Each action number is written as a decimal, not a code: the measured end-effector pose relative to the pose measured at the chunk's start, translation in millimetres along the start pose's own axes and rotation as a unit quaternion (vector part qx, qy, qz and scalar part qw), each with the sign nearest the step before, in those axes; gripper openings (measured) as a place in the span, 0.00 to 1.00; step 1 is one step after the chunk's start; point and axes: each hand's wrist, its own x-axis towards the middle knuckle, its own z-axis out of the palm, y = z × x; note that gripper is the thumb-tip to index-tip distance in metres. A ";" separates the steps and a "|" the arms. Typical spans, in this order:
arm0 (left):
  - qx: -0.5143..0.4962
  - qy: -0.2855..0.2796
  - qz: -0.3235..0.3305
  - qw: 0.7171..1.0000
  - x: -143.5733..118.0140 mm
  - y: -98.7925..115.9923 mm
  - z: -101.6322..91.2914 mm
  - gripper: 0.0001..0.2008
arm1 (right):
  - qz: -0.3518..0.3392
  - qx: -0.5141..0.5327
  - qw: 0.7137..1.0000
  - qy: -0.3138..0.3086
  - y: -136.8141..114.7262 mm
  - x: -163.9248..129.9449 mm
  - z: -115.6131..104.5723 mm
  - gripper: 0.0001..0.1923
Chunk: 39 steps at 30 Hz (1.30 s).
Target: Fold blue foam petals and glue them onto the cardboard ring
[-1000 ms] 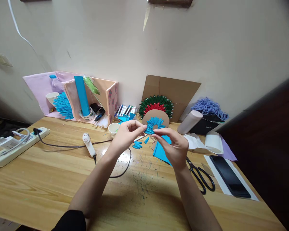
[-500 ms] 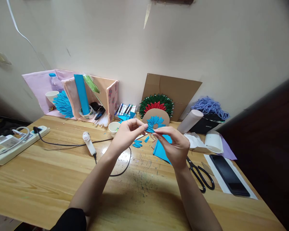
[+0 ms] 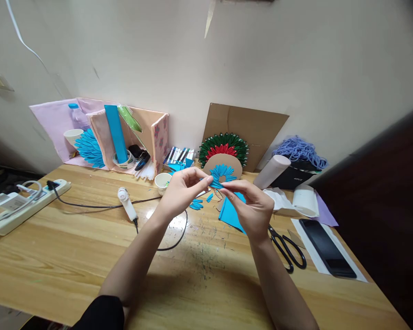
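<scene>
Between the fingertips of both hands runs a small blue folded piece (image 3: 216, 185), apparently paper or felt. My left hand (image 3: 187, 190) pinches its left end, and my right hand (image 3: 251, 201) pinches the right end. Just behind the fingertips stands a round cardboard disc (image 3: 223, 159) bearing a ring of blue petals (image 3: 223, 172) around a bare centre; its lower part is hidden. Loose blue petals (image 3: 196, 204) lie on the table below my left hand. A flat blue sheet (image 3: 230, 215) rests beside and partly under my right hand.
Black-handled scissors (image 3: 287, 250) and a phone (image 3: 326, 247) lie at right. A corded white glue gun (image 3: 127, 204) and a power strip (image 3: 30, 208) are at left. Behind stand a paper cup (image 3: 163, 181), a green-and-red petal disc (image 3: 223, 140), a cardboard sheet (image 3: 261, 128) and a pink organizer (image 3: 160, 142).
Both hands keep their pinch on the blue piece. My right hand has shifted very slightly to the right, and the view has moved a little.
</scene>
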 end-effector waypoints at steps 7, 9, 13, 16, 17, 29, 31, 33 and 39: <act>0.008 -0.006 0.018 1.000 -1.8 1.4 0.5 0.09 | -0.020 -0.016 1.000 0.010 -1.4 0.1 -0.8 0.06; 0.009 -0.007 0.022 1.000 -2.1 1.3 1.2 0.09 | -0.032 -0.023 0.999 0.017 -1.9 0.2 -0.9 0.06; 0.005 0.003 0.014 1.000 -1.9 -0.7 3.6 0.09 | -0.072 -0.053 0.996 0.028 -3.0 0.4 -1.0 0.06; 0.003 0.013 0.001 1.000 -1.7 -2.4 5.1 0.11 | -0.098 -0.073 0.992 0.040 -3.3 0.1 -1.0 0.07; 0.008 0.010 -0.002 1.000 -1.7 -2.6 5.4 0.11 | -0.102 -0.079 0.991 0.044 -3.2 -0.1 -1.0 0.07; 0.011 0.018 0.014 1.000 -3.9 -2.2 8.3 0.10 | -0.119 -0.134 0.983 0.034 -3.8 -1.8 0.5 0.04; 0.013 0.026 0.031 0.999 -4.8 -2.6 10.8 0.10 | -0.120 -0.145 0.981 0.037 -3.9 -2.0 1.3 0.03; 0.015 0.034 0.047 0.998 -5.8 -3.7 14.0 0.10 | -0.124 -0.156 0.979 0.039 -4.0 -2.1 1.9 0.02; 0.000 0.061 0.046 0.997 -7.2 -8.4 23.3 0.10 | -0.140 -0.175 0.973 0.051 -3.1 -2.4 2.8 0.04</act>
